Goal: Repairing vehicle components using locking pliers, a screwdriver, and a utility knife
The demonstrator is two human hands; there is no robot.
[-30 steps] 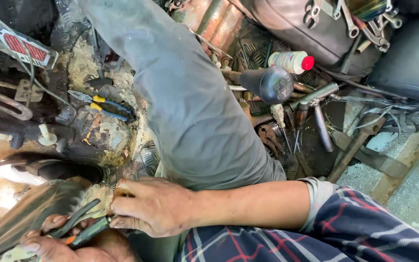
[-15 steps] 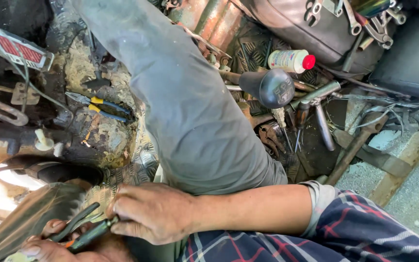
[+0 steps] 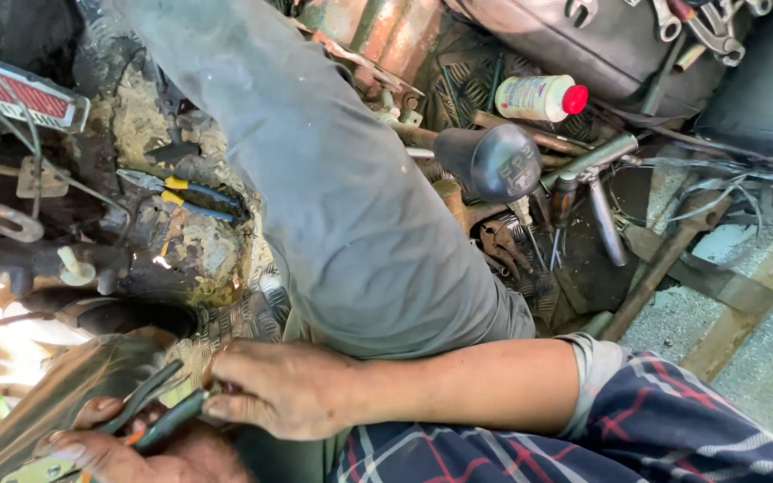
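Right grip (image 3: 275, 394) closed its fingertips on the dark-handled pliers (image 3: 149, 416) at the bottom left of the view, the forearm reaching in from a plaid sleeve (image 3: 637, 429). Left grip (image 3: 127, 447) lay directly beneath, partly cut off by the lower edge; its fingers curled around the lower part of the same pliers, so both grips were clamped on one tool. The pliers handles stood slightly spread and pointed up and to the right, just beside a dull metal panel (image 3: 64, 385). A grey trouser leg (image 3: 342, 197) crossed the middle of the view above both grips. A second pair of pliers with yellow and blue handles (image 3: 191, 195) lay well apart on crusted, rusty metal at the left. A rectangular red reflector plate in a metal frame (image 3: 24, 94) sat at the upper left. A small white bottle with a red cap (image 3: 543, 97) lay on its side at the upper right, its label too small to read, near a black gear knob (image 3: 501, 163).
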